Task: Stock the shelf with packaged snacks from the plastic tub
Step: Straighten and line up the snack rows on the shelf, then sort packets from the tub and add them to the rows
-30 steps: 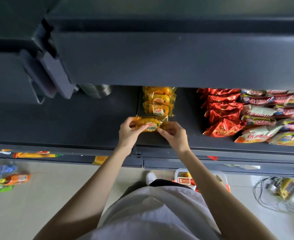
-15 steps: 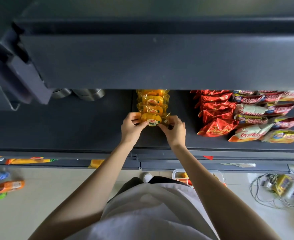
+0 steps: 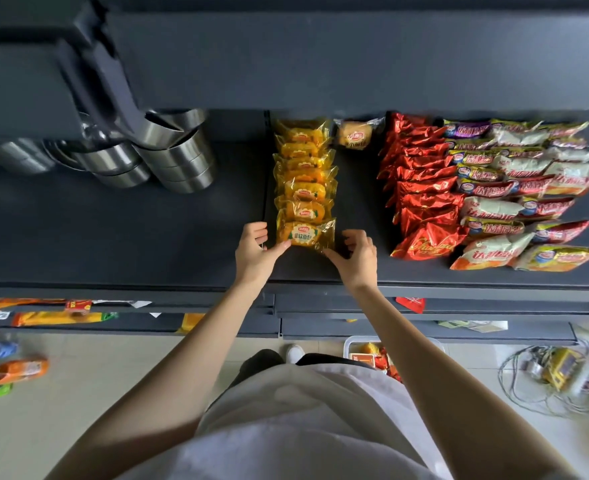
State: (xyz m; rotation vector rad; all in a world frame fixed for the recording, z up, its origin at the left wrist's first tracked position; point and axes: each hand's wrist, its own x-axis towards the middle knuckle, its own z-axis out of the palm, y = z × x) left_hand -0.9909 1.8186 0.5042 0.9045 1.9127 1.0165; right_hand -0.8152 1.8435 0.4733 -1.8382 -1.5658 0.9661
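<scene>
A row of yellow bread packets [image 3: 303,168] runs front to back on the dark shelf [image 3: 147,237]. The front yellow packet [image 3: 301,233] stands at the near end of that row. My left hand [image 3: 253,252] grips its left edge, thumb under the lower left corner. My right hand [image 3: 357,259] pinches the wrapper's lower right corner with curled fingers. One more bread packet [image 3: 353,135] lies at the back, right of the row. The plastic tub [image 3: 350,342] with snacks sits on the floor below, mostly hidden by my body.
Red snack bags [image 3: 421,188] and white and orange bags [image 3: 514,202] fill the shelf's right side. Stacked metal bowls [image 3: 175,157] stand at the back left. An upper shelf overhangs the back. Loose packets [image 3: 19,370] and a cable tangle [image 3: 549,379] lie on the floor.
Both hands carried the packet back against the row and set it at the row's front end. The camera tilted, showing more of the shelf's depth.
</scene>
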